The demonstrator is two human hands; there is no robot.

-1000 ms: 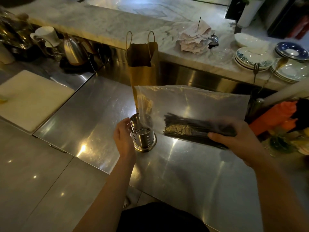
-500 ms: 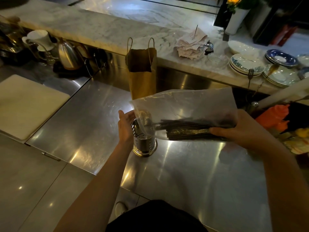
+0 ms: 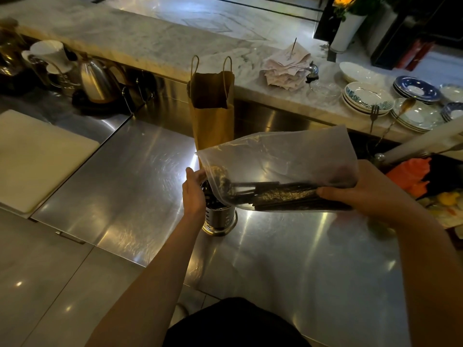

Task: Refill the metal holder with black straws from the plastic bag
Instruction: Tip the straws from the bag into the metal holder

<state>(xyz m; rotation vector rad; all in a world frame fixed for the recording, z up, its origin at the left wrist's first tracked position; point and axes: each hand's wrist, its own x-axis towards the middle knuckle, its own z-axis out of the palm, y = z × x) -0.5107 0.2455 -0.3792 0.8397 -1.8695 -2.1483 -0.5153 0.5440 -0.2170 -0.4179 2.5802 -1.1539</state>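
A perforated metal holder (image 3: 220,219) stands on the steel counter (image 3: 300,259). My left hand (image 3: 194,192) wraps its left side near the rim. My right hand (image 3: 360,190) grips the closed end of a clear plastic bag (image 3: 288,159) that lies nearly level above the counter. A bundle of black straws (image 3: 288,197) rests along the bag's lower edge. The bag's open mouth hangs over the holder's top, and the straw tips reach the rim. Whether any straws are inside the holder is hard to see.
A brown paper bag (image 3: 213,116) stands just behind the holder. A white cutting board (image 3: 37,156) lies at left, a kettle (image 3: 96,81) and cups behind it. Stacked plates (image 3: 368,98) and paper napkins (image 3: 285,68) sit on the marble ledge. Orange items (image 3: 411,174) crowd the right edge.
My right hand has lifted and levelled the bag and carried it left, so its mouth now sits over the holder. The straws have slid toward the opening. My left hand stays on the holder.
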